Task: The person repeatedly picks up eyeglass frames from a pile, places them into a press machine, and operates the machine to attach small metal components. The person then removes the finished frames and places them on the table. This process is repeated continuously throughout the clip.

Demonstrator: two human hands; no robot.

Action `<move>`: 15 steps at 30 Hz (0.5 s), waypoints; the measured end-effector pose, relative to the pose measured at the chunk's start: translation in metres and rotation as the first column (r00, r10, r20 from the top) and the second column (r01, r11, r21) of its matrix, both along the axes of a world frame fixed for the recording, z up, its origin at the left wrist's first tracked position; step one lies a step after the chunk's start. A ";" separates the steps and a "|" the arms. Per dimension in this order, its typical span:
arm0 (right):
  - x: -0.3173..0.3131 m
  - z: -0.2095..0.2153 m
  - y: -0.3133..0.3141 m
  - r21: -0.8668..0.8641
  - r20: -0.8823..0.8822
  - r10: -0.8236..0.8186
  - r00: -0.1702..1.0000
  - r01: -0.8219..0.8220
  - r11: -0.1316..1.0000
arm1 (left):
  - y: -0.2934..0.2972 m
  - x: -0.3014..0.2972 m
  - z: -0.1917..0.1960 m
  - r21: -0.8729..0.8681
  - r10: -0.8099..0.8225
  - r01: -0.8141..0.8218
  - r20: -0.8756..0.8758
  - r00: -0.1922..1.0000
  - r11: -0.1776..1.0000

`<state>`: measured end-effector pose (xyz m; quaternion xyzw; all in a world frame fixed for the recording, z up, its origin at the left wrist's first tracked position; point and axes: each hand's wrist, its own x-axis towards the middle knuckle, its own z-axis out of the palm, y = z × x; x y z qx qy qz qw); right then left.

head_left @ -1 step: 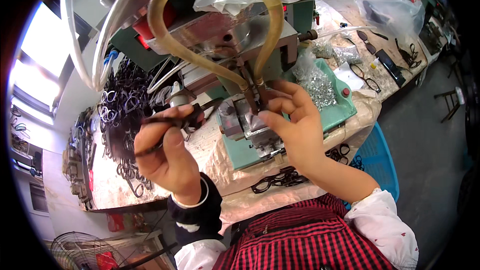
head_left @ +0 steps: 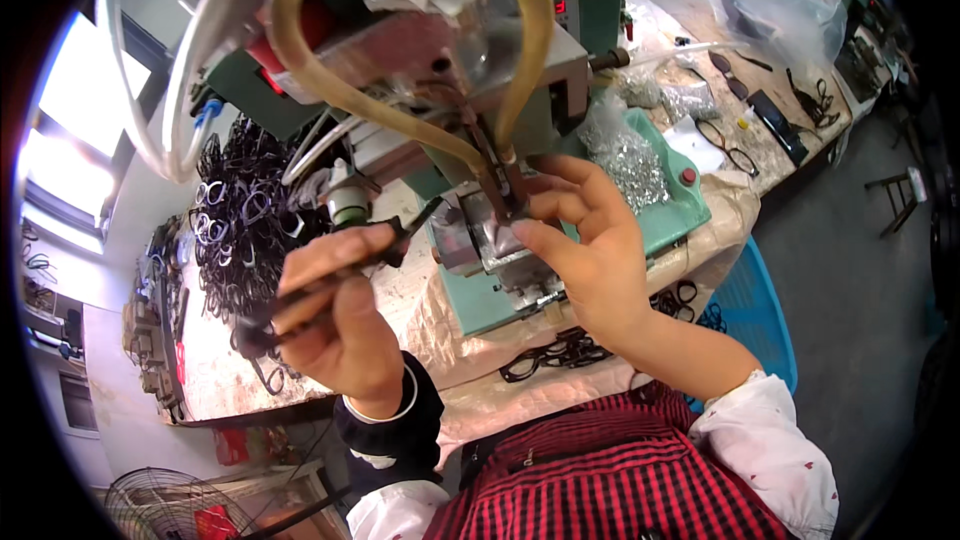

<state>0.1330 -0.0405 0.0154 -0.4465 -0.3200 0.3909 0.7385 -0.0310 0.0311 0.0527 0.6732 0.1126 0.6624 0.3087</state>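
Grip of left hand (head_left: 345,325) clasps a blurred black piece (head_left: 398,248), right hand (head_left: 597,250) curls at metal block (head_left: 500,246), its hold unclear

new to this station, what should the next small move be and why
Probably bring the black piece in the left hand toward the metal block: the right hand is at the block, while the piece is held apart, to its left.
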 end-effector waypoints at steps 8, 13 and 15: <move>0.013 -0.032 0.008 0.051 0.241 -0.130 0.962 0.121 0.991 | -0.018 -0.021 -0.011 0.037 -0.003 0.007 -0.109 0.994 0.999; 0.017 -0.027 0.007 0.110 0.529 -0.214 0.821 0.183 0.977 | -0.016 -0.014 0.006 0.095 -0.028 0.042 -0.140 0.990 0.995; 0.017 -0.029 0.009 0.089 0.431 -0.202 0.879 0.181 0.979 | -0.011 -0.003 0.010 0.066 0.218 -0.208 -0.250 0.944 0.976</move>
